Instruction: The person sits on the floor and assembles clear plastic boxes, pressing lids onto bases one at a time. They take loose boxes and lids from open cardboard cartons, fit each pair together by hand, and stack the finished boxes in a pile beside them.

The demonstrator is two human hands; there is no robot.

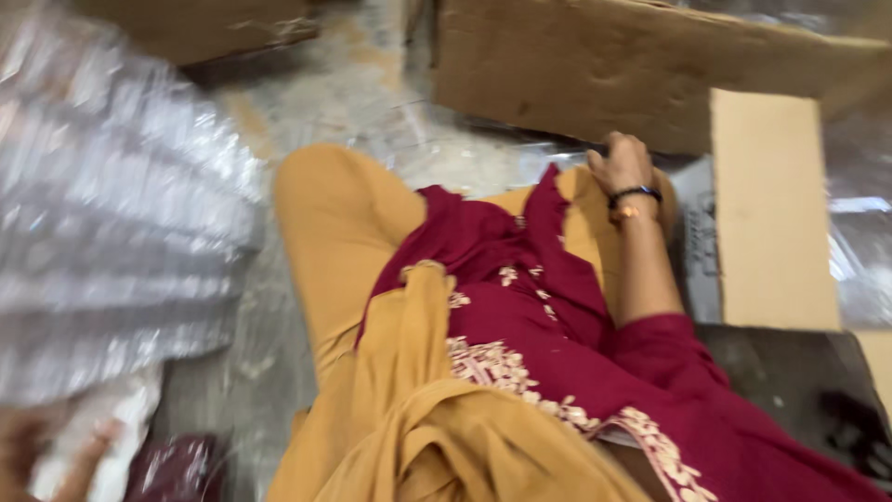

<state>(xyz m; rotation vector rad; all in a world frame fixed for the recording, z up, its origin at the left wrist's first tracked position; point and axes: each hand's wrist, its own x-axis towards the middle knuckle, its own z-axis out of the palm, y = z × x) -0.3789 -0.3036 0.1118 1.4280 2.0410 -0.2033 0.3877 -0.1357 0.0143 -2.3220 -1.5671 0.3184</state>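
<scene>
Large brown corrugated cardboard box point(595, 70) lies along the top right of the view — flat side up, edges worn. A paler tan cardboard panel point(771, 209) stands upright just in front of it at right. Second brown cardboard piece point(195, 28) at top left, partly cut off. Clear crinkled plastic wrapping point(111, 214) fills the left side — blurred, contents not discernible.
</scene>
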